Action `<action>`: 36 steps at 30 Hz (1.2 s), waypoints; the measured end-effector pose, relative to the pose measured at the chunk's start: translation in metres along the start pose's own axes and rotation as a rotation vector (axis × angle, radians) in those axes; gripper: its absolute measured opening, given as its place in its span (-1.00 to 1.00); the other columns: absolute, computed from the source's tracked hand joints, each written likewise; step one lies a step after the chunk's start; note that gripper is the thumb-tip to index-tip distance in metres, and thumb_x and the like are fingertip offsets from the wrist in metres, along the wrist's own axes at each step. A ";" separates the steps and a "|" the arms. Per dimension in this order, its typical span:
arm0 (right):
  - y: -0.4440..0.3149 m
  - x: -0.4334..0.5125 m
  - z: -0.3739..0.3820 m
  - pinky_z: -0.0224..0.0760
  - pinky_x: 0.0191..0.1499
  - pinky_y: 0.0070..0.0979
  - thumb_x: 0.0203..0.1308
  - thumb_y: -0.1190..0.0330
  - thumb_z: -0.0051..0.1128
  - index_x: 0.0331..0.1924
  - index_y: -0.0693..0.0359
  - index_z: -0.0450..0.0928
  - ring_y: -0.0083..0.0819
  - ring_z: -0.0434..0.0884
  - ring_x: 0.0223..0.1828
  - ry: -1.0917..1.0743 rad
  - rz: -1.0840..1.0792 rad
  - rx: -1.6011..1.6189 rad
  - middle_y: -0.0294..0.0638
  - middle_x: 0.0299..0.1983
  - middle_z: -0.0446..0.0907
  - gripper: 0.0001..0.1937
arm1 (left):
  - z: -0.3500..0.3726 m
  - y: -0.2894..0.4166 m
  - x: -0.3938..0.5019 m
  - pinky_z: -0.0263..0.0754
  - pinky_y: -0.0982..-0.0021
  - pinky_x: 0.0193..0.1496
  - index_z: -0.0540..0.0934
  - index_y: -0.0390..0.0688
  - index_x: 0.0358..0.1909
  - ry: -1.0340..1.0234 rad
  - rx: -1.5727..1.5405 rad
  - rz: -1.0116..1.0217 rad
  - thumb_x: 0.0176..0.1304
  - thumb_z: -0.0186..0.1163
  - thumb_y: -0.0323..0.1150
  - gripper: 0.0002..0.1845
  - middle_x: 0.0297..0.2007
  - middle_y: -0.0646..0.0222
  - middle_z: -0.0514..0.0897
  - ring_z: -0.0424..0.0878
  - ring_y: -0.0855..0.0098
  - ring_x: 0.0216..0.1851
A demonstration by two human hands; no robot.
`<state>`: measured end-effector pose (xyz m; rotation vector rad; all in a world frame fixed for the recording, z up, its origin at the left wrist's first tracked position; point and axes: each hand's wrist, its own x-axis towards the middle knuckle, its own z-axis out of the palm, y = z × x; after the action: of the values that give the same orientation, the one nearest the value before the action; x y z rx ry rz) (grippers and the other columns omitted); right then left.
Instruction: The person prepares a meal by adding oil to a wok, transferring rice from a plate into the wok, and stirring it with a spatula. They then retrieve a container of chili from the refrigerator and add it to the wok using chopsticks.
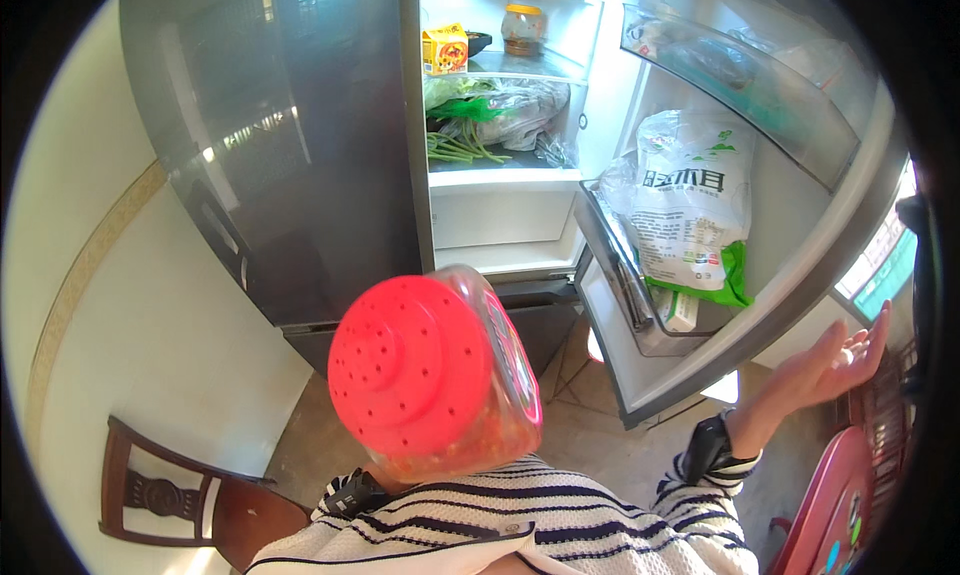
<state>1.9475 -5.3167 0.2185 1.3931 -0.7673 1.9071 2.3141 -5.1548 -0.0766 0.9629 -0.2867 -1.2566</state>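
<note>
A large clear plastic jar (480, 440) with a perforated red lid (412, 365) is held up close before my chest, tilted. Something reddish-orange fills its lower part, and a pink-edged label shows on its side. My left hand (385, 477) is mostly hidden behind the jar and supports it; only a bit by the wrist shows. Out to the right, my right hand (836, 365) is raised with palm up and fingers spread, holding nothing. It is just beyond the outer edge of the open refrigerator door (757, 350); I cannot tell whether they touch.
The refrigerator shelves hold green vegetables (465, 144), a yellow carton (445, 50) and a yellow-lidded jar (523, 31). A white-and-green bag (694, 200) fills the door bin. A wooden chair (255, 519) stands lower left, and a red plastic chair (825, 500) lower right.
</note>
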 end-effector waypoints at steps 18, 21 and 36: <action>-0.016 -0.058 0.050 0.30 0.12 -0.31 -0.02 0.45 0.24 0.20 0.24 0.27 -0.28 0.32 0.18 -0.543 0.315 0.661 -0.13 0.18 0.30 -0.38 | 0.015 -0.086 -0.084 0.30 0.28 0.21 0.21 -0.14 0.24 0.078 -0.002 -0.085 0.31 -0.12 0.07 -0.39 0.19 0.35 0.34 0.35 0.39 0.16; -0.059 -0.072 0.093 0.23 0.15 -0.33 -0.08 0.45 0.27 0.14 0.23 0.36 -0.19 0.32 0.18 -0.478 0.159 0.719 -0.09 0.19 0.30 -0.42 | 0.002 -0.079 -0.096 0.30 0.28 0.21 0.21 -0.14 0.24 0.107 -0.024 -0.041 0.31 -0.12 0.07 -0.39 0.19 0.35 0.35 0.35 0.39 0.16; -0.136 -0.180 0.260 0.04 0.28 -0.15 0.10 0.29 0.14 0.16 -0.02 0.37 -0.01 0.03 0.36 -0.825 0.078 0.686 0.03 0.29 0.13 -0.52 | -0.026 -0.070 -0.144 0.32 0.27 0.20 0.24 -0.14 0.23 0.424 -0.177 0.196 0.31 -0.13 0.08 -0.40 0.17 0.33 0.37 0.38 0.37 0.14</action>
<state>2.2465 -5.4608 0.1255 2.6919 -0.5161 1.6846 2.2363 -5.0141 -0.0995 0.9955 0.0619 -0.8575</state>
